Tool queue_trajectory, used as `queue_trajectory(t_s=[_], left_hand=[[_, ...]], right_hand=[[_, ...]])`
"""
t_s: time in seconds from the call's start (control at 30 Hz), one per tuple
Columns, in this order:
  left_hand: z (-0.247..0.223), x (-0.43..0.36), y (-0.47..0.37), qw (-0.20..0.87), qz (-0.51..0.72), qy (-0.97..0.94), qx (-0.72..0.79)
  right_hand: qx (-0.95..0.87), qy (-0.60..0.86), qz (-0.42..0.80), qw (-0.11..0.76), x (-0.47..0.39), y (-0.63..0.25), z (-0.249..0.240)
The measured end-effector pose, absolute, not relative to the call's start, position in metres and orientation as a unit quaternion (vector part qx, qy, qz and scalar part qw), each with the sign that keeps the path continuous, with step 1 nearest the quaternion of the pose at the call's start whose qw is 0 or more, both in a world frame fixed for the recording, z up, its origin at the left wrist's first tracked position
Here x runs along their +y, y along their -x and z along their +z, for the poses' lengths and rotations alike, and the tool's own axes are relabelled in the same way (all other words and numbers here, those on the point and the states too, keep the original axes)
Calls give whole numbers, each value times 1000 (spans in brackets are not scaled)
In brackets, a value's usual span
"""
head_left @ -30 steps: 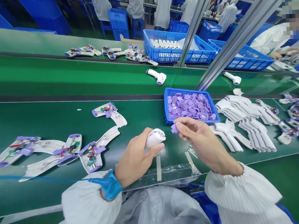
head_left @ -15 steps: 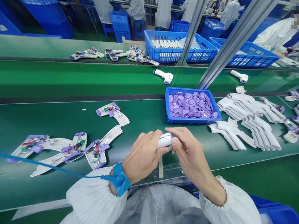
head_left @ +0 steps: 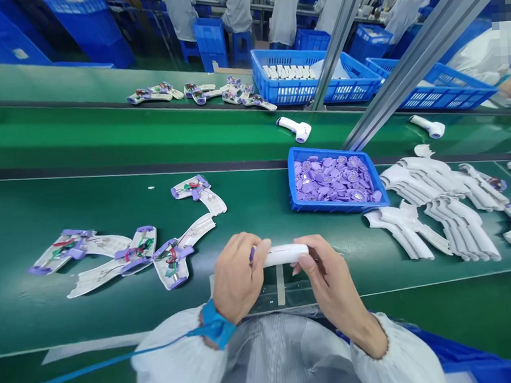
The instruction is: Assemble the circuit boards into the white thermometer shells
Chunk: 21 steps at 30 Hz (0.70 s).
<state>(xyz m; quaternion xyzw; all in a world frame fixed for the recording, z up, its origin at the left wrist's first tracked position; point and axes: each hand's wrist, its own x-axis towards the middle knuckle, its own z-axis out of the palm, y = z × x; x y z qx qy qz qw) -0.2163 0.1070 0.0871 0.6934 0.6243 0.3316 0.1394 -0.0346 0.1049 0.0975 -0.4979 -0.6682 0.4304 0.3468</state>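
Note:
A white device with a purple part at its left end (head_left: 284, 254) is held level between my two hands, above the bench's front edge. My left hand (head_left: 239, 278), with a blue strap at the wrist, is closed round its left end. The fingers of my right hand (head_left: 328, 273) pinch the right end. Beyond my hands stands a blue tray (head_left: 339, 206) full of purple discs. Open half-shells with wires and purple parts (head_left: 171, 261) lie to the left. White bare shells (head_left: 458, 226) are stacked to the right.
Two assembled white devices (head_left: 295, 129) lie on the green conveyor (head_left: 107, 136). Behind it stand blue baskets (head_left: 314, 91) and more wired half-shells (head_left: 233, 92). A metal post (head_left: 383, 105) slants up at the right. People in white work at the back.
The device now shows more of its length between my hands, its purple end at the left instead of the right. My left hand has shifted slightly left, my right hand right. The conveyor devices have moved right.

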Motion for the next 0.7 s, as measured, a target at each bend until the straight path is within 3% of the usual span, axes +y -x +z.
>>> queue_trajectory(t_s=[0.1, 0.23, 0.37, 0.43, 0.5, 0.57, 0.7], left_hand=[[70, 108, 208, 31, 373, -641, 669], [70, 118, 208, 47, 341, -675, 652], [82, 108, 219, 118, 341, -696, 621], [82, 103, 222, 121, 394, -658, 631], [77, 107, 223, 99, 424, -604, 667], [71, 120, 222, 95, 408, -581, 698], [64, 148, 218, 112, 367, -602, 700]], right_hand=[[-710, 480, 431, 282, 98, 39, 97], [-711, 505, 391, 295, 95, 51, 94], [-513, 585, 578, 246, 105, 50, 90], [-391, 572, 696, 187, 110, 48, 88], [-386, 528, 744, 137, 111, 50, 87], [-517, 503, 678, 139, 107, 57, 86], [-773, 495, 370, 143, 98, 73, 81]])
